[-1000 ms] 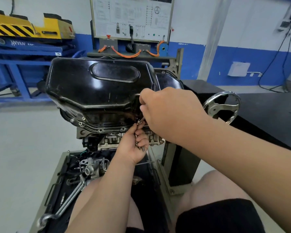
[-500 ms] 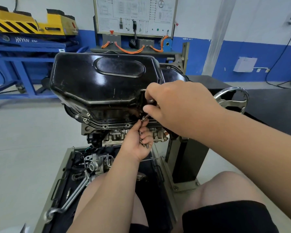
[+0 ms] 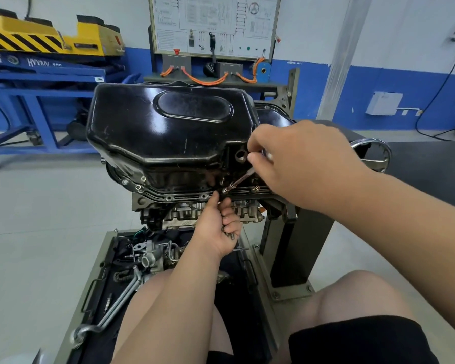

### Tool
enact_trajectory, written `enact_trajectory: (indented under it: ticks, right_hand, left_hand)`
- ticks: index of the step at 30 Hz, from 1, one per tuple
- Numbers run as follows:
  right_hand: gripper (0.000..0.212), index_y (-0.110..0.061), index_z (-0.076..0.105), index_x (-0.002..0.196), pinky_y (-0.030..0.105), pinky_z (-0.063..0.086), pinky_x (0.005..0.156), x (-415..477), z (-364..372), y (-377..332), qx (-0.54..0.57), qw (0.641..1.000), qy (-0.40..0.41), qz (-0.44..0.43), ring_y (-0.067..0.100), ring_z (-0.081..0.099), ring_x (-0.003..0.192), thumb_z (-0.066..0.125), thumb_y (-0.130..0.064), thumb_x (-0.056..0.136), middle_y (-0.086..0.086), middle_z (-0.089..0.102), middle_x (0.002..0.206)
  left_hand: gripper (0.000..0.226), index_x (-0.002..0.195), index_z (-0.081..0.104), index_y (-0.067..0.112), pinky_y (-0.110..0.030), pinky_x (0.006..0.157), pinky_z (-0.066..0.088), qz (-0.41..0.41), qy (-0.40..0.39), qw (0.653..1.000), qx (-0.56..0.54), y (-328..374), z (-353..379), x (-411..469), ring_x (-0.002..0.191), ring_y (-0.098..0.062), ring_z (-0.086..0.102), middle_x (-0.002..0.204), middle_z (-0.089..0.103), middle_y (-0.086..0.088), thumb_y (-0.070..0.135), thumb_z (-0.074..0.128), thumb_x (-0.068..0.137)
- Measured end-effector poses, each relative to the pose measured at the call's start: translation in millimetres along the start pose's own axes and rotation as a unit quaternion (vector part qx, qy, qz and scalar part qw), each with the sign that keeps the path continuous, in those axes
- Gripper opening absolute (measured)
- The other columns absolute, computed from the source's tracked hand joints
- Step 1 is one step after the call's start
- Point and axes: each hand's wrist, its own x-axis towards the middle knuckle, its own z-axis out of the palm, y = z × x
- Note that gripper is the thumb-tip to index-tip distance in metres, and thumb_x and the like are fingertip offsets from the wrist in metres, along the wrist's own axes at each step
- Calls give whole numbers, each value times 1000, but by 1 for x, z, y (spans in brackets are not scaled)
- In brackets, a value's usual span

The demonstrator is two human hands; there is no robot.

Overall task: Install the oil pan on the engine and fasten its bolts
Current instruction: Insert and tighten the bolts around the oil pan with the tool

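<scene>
The black oil pan [image 3: 168, 132] sits upside-down on the engine [image 3: 195, 211], which hangs on a stand. Several bolts show along its flange [image 3: 168, 197]. My right hand [image 3: 300, 164] grips a slim metal driver tool [image 3: 241, 179] whose tip meets a bolt [image 3: 225, 190] at the flange's near edge. Just below, my left hand [image 3: 218, 229] has its fingertips up at that bolt while its curled fingers hold several spare bolts [image 3: 227, 232].
A tray [image 3: 103, 271] under the engine holds loose engine parts and a long wrench [image 3: 116, 303]. The stand's column [image 3: 297, 248] and a chrome handwheel [image 3: 373, 156] are at right. A blue lift frame [image 3: 37, 82] and a wiring board [image 3: 213, 24] stand behind.
My right hand has lifted slightly off the flange, so the tool's shaft and the drain hole now show. My left hand stays under the bolt.
</scene>
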Motion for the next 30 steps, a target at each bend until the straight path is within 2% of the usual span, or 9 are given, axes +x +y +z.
enact_trajectory:
  ticks: [3,9,12,15,20,23,30]
  right_hand:
    - [18,-28,59,95,17,22,46,-2,-6,3,23,999,28,39,4,34,48,43,-38,93,-14,38,55]
    - [17,-30,60,97,18,27,48,-6,-4,2,56,997,6,54,1,38,54,45,-37,93,-15,42,57]
    - [19,-29,61,96,17,30,48,-8,-5,0,50,997,3,52,4,41,52,44,-37,93,-14,45,56]
    - [21,-27,61,95,16,28,48,-9,-8,-3,39,998,7,45,12,44,52,42,-37,92,-9,51,57]
    - [21,-27,61,95,18,31,48,-11,-13,-3,48,997,12,52,14,48,54,43,-37,92,-8,54,60]
    - [20,-27,60,95,23,35,50,-12,-14,-3,46,997,12,55,17,51,59,43,-37,92,-7,56,63]
    - [17,-28,60,94,19,30,48,-13,-13,0,54,997,19,60,9,43,51,46,-36,93,-12,48,57]
  left_hand:
    - [46,60,41,20,-16,25,16,9,14,999,29,1,-1,-2,32,-5,25,49,29,7,48,45,96]
    - [38,57,39,19,-12,29,14,31,-7,998,63,5,-6,-6,33,-8,24,51,30,5,37,31,89]
    - [29,61,41,17,-14,28,15,14,-27,995,91,6,-7,-7,33,-7,25,53,31,4,26,32,87]
    - [26,72,48,14,-16,26,18,20,-36,992,121,6,-8,-8,34,-5,26,53,34,6,22,39,94]
    - [23,85,55,13,-15,27,23,63,-38,995,70,10,-8,-8,34,-2,29,53,41,8,32,49,97]
    - [23,90,58,14,-15,27,22,81,-31,993,78,10,-9,-8,34,-2,29,55,43,8,35,51,96]
    - [13,95,59,10,-14,28,23,79,-80,992,66,9,-7,-13,35,-2,29,59,43,5,19,50,95]
